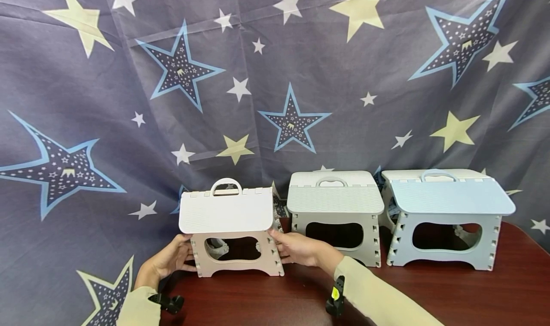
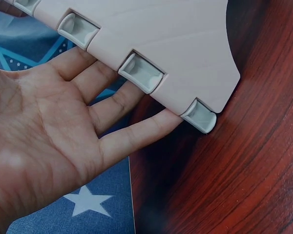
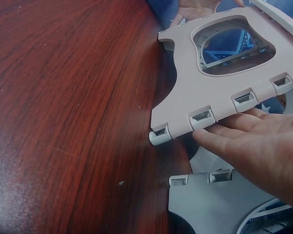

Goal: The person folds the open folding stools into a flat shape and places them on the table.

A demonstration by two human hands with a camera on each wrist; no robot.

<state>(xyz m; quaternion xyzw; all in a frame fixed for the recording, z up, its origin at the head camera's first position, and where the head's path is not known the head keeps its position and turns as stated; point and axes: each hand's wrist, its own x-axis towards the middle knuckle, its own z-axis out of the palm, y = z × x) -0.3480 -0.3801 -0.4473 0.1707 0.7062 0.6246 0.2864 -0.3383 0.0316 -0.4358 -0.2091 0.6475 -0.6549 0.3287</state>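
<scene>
A pale pink folding step stool (image 1: 238,264) with a white top and a carry handle stands unfolded at the left of the row. My left hand (image 1: 173,257) grips its left side, the thumb at the seat's edge. In the left wrist view the left hand's fingers (image 2: 141,134) reach behind the hinged leg edge. On the opposite side my right hand (image 1: 296,247) holds the stool, its thumb by the seat corner. The right wrist view shows fingers (image 3: 219,139) tucked behind that hinged edge. Whether the stool's feet fully touch the table cannot be told.
Just right of the right hand stands a grey-green folding stool (image 1: 335,204). Beside it is a light blue one (image 1: 455,199), also unfolded. All are on a dark red wooden table (image 1: 266,302). A star-patterned cloth (image 1: 240,44) hangs behind and at the left.
</scene>
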